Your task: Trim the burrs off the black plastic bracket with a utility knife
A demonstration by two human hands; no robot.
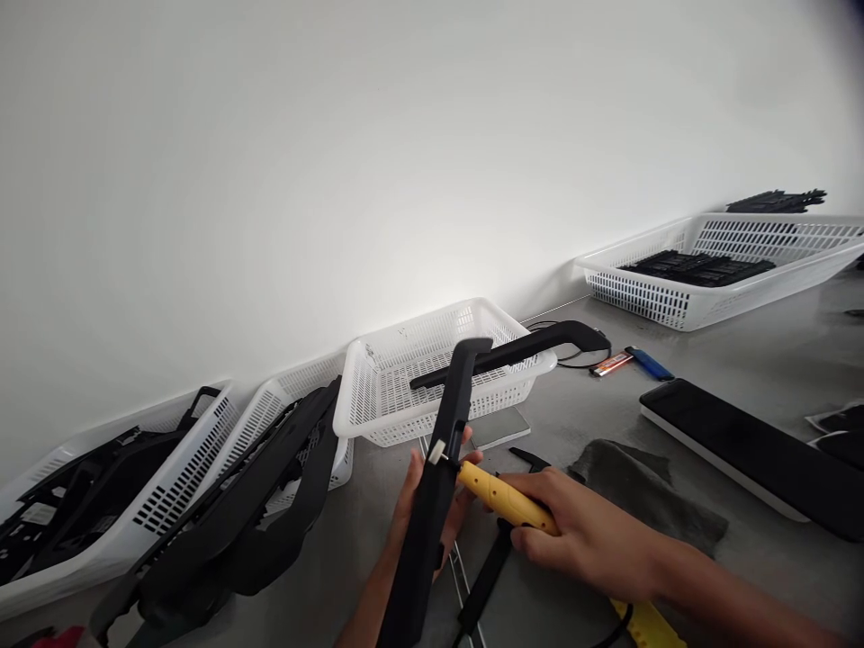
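Head view. Left hand (432, 504): closed around a long black plastic trim piece (438, 468), held upright, long axis running from near bottom centre up and slightly right toward the far wall. Right hand (580, 540): gripping a yellow screwdriver (503, 498), long axis lying right to left, tip touching the trim piece at a small white clip (437, 452) just above the left hand. Right hand is nearer the tool; left hand backs the part.

Surface: grey metal worktop (580, 423). Near right, dark cloth (641, 490); further right, flat black panel (756, 454). Left, white baskets (168, 486) holding black parts. Centre, another basket (418, 378); far right, shallow basket (715, 288). Plain white wall behind.
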